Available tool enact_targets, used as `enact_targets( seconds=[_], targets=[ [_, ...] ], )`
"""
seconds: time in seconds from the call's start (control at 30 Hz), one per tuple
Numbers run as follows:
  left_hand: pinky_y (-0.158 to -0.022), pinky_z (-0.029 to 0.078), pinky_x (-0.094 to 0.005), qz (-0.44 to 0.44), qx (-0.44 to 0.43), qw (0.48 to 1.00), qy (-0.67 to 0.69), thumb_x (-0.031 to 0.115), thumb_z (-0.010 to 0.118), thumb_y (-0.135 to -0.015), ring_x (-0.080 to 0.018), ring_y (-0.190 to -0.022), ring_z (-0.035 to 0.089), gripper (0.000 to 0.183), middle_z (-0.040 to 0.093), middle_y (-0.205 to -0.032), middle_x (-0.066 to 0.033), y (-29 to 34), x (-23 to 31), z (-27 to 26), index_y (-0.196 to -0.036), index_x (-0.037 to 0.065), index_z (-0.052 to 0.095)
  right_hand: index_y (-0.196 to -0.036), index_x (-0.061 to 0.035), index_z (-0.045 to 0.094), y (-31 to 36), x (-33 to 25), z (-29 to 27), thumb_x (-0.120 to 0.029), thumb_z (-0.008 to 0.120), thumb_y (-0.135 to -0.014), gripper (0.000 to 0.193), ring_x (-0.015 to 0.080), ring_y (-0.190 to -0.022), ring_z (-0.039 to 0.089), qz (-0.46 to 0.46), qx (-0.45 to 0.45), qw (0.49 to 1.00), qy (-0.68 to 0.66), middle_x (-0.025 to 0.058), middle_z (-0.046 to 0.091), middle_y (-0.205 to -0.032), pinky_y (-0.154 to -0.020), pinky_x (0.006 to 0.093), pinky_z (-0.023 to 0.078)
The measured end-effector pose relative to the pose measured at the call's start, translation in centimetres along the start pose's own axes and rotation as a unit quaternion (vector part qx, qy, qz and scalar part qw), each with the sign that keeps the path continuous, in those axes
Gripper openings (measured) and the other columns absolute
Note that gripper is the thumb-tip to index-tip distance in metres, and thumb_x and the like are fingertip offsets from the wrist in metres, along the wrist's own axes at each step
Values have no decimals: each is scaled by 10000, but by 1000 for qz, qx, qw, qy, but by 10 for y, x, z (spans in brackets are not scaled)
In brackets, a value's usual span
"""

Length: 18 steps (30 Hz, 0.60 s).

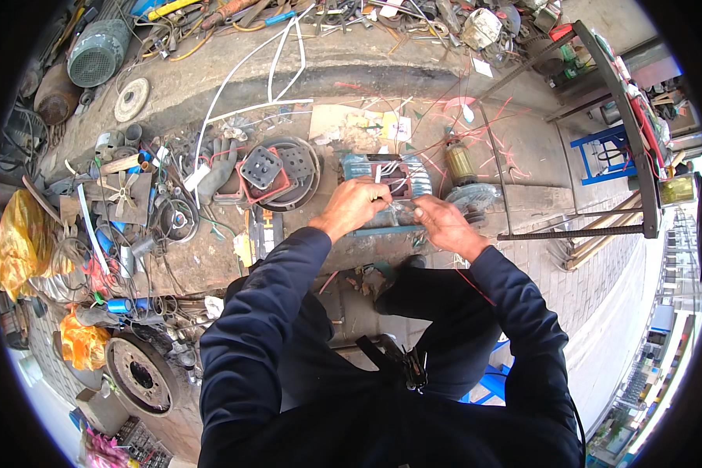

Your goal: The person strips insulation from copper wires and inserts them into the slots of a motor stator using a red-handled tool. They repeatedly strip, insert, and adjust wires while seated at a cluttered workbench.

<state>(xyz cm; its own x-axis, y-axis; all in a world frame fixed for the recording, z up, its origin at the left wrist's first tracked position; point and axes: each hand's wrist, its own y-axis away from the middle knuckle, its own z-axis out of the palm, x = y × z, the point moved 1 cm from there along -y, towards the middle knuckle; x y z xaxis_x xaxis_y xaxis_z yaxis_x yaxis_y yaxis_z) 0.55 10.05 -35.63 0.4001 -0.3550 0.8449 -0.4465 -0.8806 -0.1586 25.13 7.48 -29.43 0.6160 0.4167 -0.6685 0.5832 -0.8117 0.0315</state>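
Observation:
A ribbed light-blue electric motor housing (413, 175) lies on the ground in front of me, its terminal box open on top with thin white wires showing. My left hand (351, 204) is over the near side of the housing, fingers pinched on the white wires. My right hand (441, 221) rests on the housing's right front, fingers curled against it; what it holds is hidden. A copper-wound rotor (460, 161) stands just right of the housing. Both my dark blue sleeves come up from below.
Round motor end covers and red square plates (277, 171) lie left of the housing. Scrap parts, fans and cables (132, 210) crowd the left side, with yellow and orange bags (15, 242). A dark metal frame (616, 117) and blue stool (600, 156) stand right.

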Motion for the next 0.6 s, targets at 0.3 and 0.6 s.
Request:
enact_targets(
  seconds=[0.3, 0.6],
  targets=[
    [-743, 552, -455, 3, 9, 999, -31, 163, 800, -865, -371, -870, 711, 111, 697, -891, -131, -1, -1, 2, -963, 146, 750, -983, 0, 591, -22, -5, 32, -355, 716, -979, 377, 432, -733, 692, -31, 47, 978, 201, 218, 655, -939, -607, 518, 557],
    [-752, 550, -482, -18, 9, 999, -38, 194, 785, -874, -381, -879, 710, 89, 721, -903, -137, -2, 5, 3, -948, 168, 744, -857, -36, 597, 9, -8, 2, -360, 765, -938, 374, 332, -631, 684, -147, 33, 953, 262, 135, 626, -810, -525, 441, 540]
  ],
)
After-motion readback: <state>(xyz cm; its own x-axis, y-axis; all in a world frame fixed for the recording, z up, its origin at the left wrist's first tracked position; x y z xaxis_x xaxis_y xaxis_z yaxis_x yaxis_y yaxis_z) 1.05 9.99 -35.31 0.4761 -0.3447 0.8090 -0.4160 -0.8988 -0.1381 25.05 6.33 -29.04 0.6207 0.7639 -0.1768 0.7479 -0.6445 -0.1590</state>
